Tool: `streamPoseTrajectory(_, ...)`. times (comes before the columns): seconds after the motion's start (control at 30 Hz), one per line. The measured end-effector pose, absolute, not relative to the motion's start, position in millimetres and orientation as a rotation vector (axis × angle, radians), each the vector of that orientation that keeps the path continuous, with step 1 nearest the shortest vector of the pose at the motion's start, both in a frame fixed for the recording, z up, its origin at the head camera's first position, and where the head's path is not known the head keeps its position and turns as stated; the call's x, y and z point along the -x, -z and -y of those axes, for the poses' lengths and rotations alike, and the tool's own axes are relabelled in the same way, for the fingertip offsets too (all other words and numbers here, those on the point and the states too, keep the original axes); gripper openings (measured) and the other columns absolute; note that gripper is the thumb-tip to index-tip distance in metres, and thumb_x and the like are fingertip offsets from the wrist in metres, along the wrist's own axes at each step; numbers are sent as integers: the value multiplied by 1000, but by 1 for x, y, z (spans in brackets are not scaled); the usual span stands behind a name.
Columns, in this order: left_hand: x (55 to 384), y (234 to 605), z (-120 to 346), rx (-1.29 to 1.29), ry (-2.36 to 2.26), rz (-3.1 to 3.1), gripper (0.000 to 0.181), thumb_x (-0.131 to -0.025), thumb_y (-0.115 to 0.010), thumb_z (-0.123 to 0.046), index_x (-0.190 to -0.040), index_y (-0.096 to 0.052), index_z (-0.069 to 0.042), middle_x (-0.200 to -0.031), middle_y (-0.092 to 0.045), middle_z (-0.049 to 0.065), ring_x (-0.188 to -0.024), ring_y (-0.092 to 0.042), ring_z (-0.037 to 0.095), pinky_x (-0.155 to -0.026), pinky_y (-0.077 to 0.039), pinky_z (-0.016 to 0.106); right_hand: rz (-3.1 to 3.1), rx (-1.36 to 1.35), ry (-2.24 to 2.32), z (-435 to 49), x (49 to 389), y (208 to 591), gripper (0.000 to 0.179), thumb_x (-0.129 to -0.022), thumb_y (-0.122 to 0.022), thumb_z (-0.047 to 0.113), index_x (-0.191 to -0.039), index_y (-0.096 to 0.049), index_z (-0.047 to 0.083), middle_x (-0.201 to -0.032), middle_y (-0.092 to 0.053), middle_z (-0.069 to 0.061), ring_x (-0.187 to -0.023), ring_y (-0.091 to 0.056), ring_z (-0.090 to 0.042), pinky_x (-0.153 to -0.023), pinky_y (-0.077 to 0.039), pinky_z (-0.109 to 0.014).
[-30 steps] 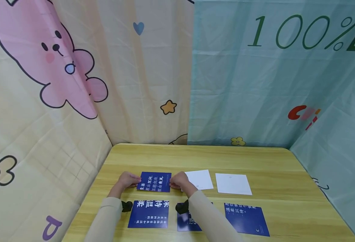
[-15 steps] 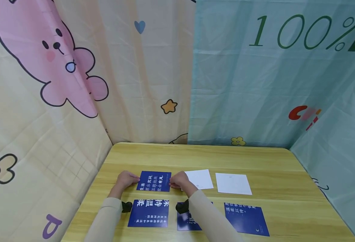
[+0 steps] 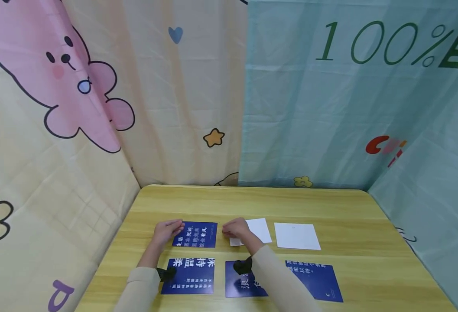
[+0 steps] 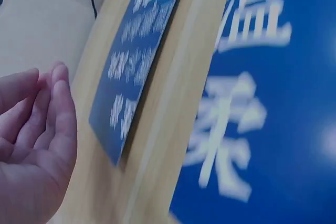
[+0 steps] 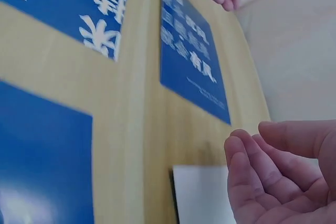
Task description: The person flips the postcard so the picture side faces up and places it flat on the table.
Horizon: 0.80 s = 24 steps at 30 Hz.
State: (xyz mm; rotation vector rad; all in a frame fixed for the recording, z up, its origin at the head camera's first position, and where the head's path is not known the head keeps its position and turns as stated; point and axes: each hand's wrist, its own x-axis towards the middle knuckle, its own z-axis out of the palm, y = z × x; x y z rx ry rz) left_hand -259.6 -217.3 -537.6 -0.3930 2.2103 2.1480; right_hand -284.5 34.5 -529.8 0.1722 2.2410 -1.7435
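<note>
A blue card with white Chinese characters point(image 3: 197, 235) lies at the back left of the table. My left hand point(image 3: 167, 231) hovers at its left end; in the left wrist view a gap shows between the relaxed fingers point(image 4: 64, 103) and the card. To the card's right is my right hand point(image 3: 236, 227), apart from it and over the edge of a white card point(image 3: 261, 229). Thumb and fingertips are close together on the right hand, with nothing between them in the right wrist view. Part of that white card is hidden by the hand.
A second white card point(image 3: 297, 236) lies farther right. In the front row are a blue card point(image 3: 190, 281) at left, another point(image 3: 238, 284) partly under my right arm, and a third point(image 3: 324, 284) at right. Printed curtains surround the wooden table point(image 3: 369, 225).
Both hands have let go of the back-left blue card. The left hand has lifted slightly, and the right hand has drawn a little away to the right. The card stays in place.
</note>
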Motion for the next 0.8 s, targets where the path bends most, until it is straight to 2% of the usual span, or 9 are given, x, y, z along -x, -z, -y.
streamPoseTrajectory(0.27, 263, 531, 170, 254, -2273, -1862, 38, -92, -54, -6, -122, -47, 15, -103, -64, 20, -95, -62, 26, -85, -47, 33, -2249, -216, 1726, -90, 296, 522, 20, -84, -63, 2, -100, -65, -10, -79, -67, -10, -65, -62, -14, -67, -53, -31)
streamPoseTrajectory(0.53, 266, 534, 130, 263, -2246, -1783, 35, -93, -49, -1, -122, -45, 18, -112, -58, 28, -96, -62, 28, -85, -47, 34, -2287, -300, 1740, -135, 300, 521, 22, -84, -62, 1, -102, -63, -13, -78, -67, -11, -66, -63, -16, -68, -53, -32)
streamPoseTrajectory(0.8, 261, 539, 107, 210, -2212, -1786, 35, -93, -49, -4, -120, -46, 19, -109, -59, 28, -97, -61, 31, -86, -46, 37, -2320, -417, 1754, -162, 294, 518, 21, -83, -63, 1, -97, -62, -14, -77, -65, -14, -68, -63, -21, -68, -53, -34)
